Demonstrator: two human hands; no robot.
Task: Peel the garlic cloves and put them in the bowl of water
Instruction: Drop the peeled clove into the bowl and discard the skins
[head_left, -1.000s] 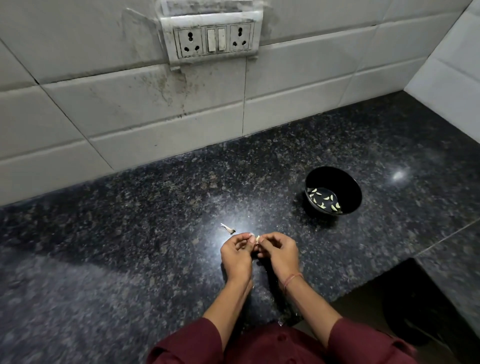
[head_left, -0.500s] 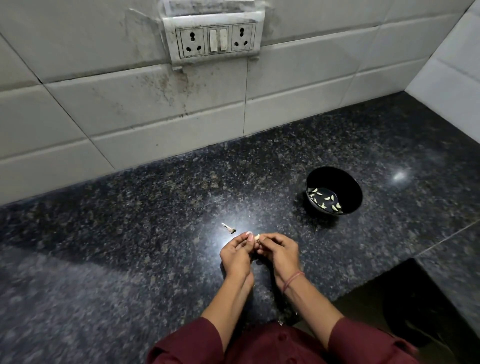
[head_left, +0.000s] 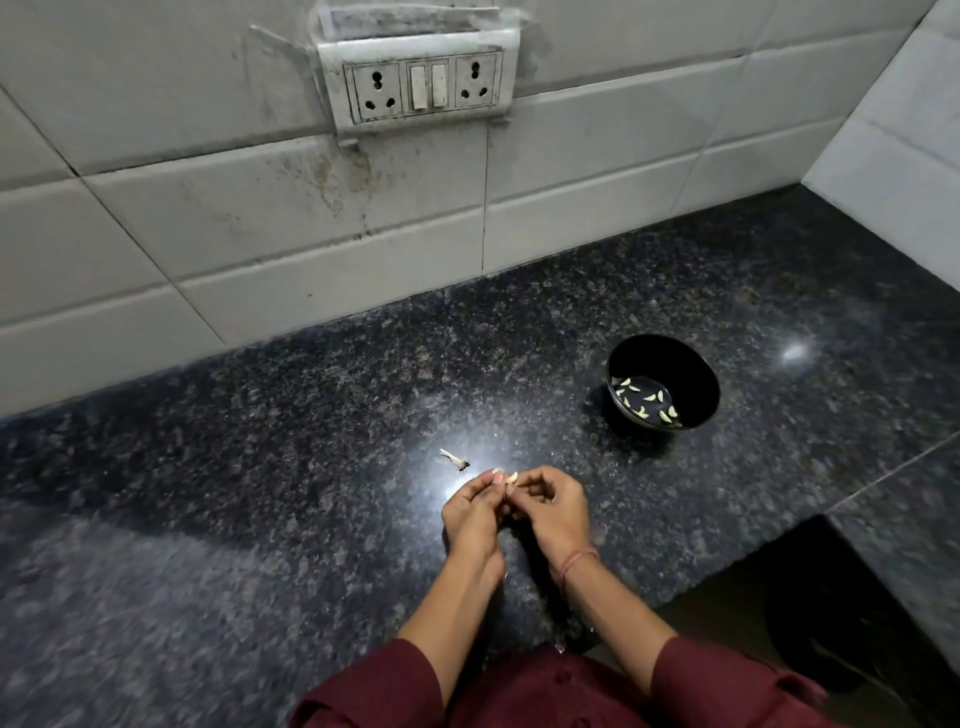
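Your speckled black granite counter (head_left: 260, 493) meets a stained white tiled wall (head_left: 208, 218) carrying a socket panel (head_left: 423, 85). Above the counter, your left hand (head_left: 475, 512) and right hand (head_left: 553, 506) both pinch one garlic clove (head_left: 511, 477) in curled fingertips. A dry stalk scrap (head_left: 456, 461) lies just beside them. The black bowl (head_left: 693, 371), holding peeled cloves (head_left: 647, 399), stands well apart to the right.

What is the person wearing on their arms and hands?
Dark maroon fabric sleeves cover both arms down to near the elbows. A thin reddish thread band circles the right wrist. The left hand and right hand are bare, with no gloves.
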